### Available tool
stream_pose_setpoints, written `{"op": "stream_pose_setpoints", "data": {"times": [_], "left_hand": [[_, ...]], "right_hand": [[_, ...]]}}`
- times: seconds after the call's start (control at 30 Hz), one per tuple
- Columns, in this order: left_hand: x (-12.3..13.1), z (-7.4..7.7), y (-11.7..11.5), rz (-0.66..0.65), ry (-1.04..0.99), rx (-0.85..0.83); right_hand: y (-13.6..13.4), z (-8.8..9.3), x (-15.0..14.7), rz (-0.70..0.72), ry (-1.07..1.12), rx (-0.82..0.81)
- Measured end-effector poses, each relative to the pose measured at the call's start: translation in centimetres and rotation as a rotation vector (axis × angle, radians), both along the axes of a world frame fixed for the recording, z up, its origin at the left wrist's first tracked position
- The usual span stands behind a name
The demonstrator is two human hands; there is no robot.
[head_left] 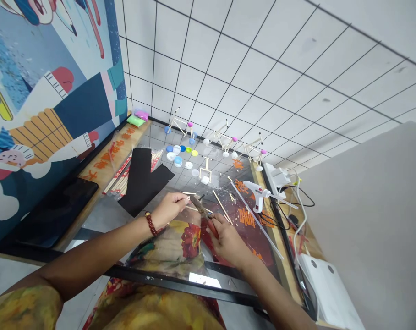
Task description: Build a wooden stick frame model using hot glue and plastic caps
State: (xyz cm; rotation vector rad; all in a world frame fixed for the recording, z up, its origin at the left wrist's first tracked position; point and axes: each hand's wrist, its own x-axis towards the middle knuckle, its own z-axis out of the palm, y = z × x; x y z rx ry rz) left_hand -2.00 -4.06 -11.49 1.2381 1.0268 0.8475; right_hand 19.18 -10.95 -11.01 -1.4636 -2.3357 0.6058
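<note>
My left hand (pixel 170 208), with a beaded bracelet on its wrist, pinches a short pale wooden stick (pixel 188 198) above the glass tabletop. My right hand (pixel 224 236) is wrapped round a red-handled cutting tool (pixel 201 208) with worn, dark metal blades. The tip of the tool reaches the stick by my left fingertips; whether the blades grip it is too small to tell. Just beyond my hands stands a small stick frame (pixel 205 172) with a white cap at its near end. Loose sticks (pixel 222 207) lie beside the tool.
Bottle caps (pixel 178 160) and several stick-and-cap models stand toward the back wall. Black sheets (pixel 139 174) cover bundled sticks at left, near a dark tablet-like slab (pixel 57 213). A white glue gun (pixel 258 195), glue stick (pixel 256 220), cables and power strip (pixel 276 176) occupy the right.
</note>
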Motion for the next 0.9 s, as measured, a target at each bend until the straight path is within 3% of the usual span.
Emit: {"op": "stream_pose_setpoints", "data": {"times": [0.27,0.47,0.57,0.63,0.7,0.8,0.9], "left_hand": [[0.2,0.6,-0.7,0.048,-0.049,-0.198],[0.2,1.7,-1.5,-0.008,-0.252,-0.59],[0.0,2.7,-1.7,-0.07,-0.349,-0.53],[-0.1,3.4,-1.8,-0.038,-0.351,-0.366],[-0.2,3.9,-1.9,-0.001,-0.341,-0.277],[-0.4,4.1,-1.8,0.008,-0.341,-0.256],[-0.5,4.0,-1.5,0.011,-0.325,-0.258]], "right_hand": [[0.4,1.5,0.3,0.029,-0.362,0.082],[1.0,2.4,1.4,0.116,-0.698,0.154],[0.6,2.4,2.0,0.182,-0.734,0.103],[0.2,2.4,2.2,0.119,-0.609,0.037],[-0.3,2.6,2.2,-0.013,-0.347,-0.069],[-0.8,3.0,1.8,-0.161,0.114,-0.287],[-1.3,3.6,1.1,-0.179,0.382,-0.451]]}}
